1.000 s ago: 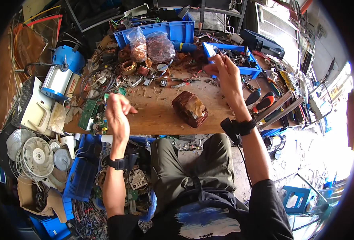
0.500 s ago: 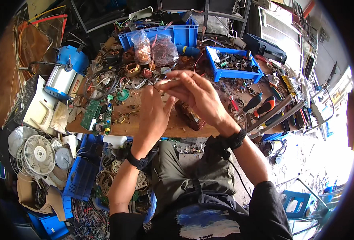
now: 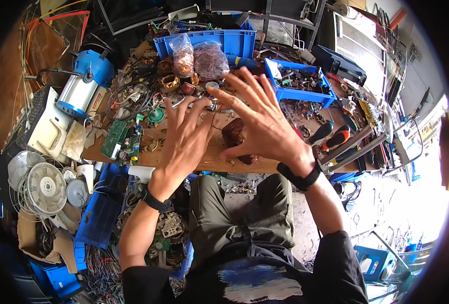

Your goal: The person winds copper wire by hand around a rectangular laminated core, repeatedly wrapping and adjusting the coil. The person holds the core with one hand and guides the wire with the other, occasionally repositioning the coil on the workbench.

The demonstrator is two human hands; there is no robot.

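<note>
My left hand (image 3: pixel 183 137) and my right hand (image 3: pixel 265 121) hover above the front of the wooden bench (image 3: pixel 184 161), palms down. Both have their fingers spread, and I see nothing held in either. A reddish-brown copper coil (image 3: pixel 232 133) lies on the bench between them, partly covered by my right thumb and palm. Close to my left fingertips is a thin dark strand, too blurred to tell whether it touches them. Beyond the hands stand two clear bags of copper wire, a slim bag (image 3: pixel 183 57) and a rounder bag (image 3: pixel 210 62).
A blue bin (image 3: pixel 204 43) and a shallow blue crate (image 3: pixel 305 96) of small parts sit at the back. Screwdrivers (image 3: pixel 337 137) lie right. Green circuit boards (image 3: pixel 115 137) and a blue-and-silver cylinder (image 3: pixel 77 91) are left. A fan grille (image 3: pixel 47 187) is lower left.
My hands were close together with fingers bent around a thin wire; now they have moved apart and the fingers are spread. The copper coil shows more between them.
</note>
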